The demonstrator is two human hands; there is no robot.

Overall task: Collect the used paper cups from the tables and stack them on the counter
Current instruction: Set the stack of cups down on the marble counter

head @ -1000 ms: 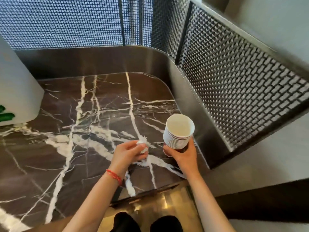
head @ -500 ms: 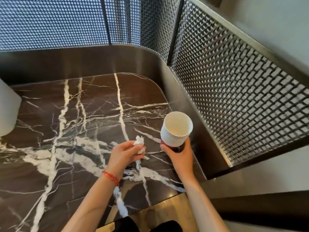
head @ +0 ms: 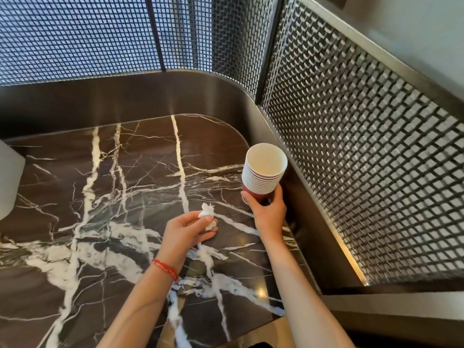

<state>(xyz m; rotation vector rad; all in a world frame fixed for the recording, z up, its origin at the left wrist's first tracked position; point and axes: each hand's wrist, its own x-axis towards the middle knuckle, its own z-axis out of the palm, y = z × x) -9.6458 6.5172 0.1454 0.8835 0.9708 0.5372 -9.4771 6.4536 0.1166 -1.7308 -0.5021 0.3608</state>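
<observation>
The left hand point(head: 187, 231) pinches a crumpled white tissue point(head: 208, 214) at its fingertips above the dark marble counter point(head: 75, 197). Just right of it, the right hand point(head: 268, 212) grips the red base of a nested stack of paper cups point(head: 263, 173), which rises above that grasp, tilted, beside the metal mesh screen point(head: 364, 159).

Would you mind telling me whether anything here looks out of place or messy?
Only one thing stands out: the left hand pinches a crumpled white tissue, which is not a cup. The stack of paper cups, gripped by the right hand, looks neatly nested and upright. No spill shows on the marble counter.
</observation>
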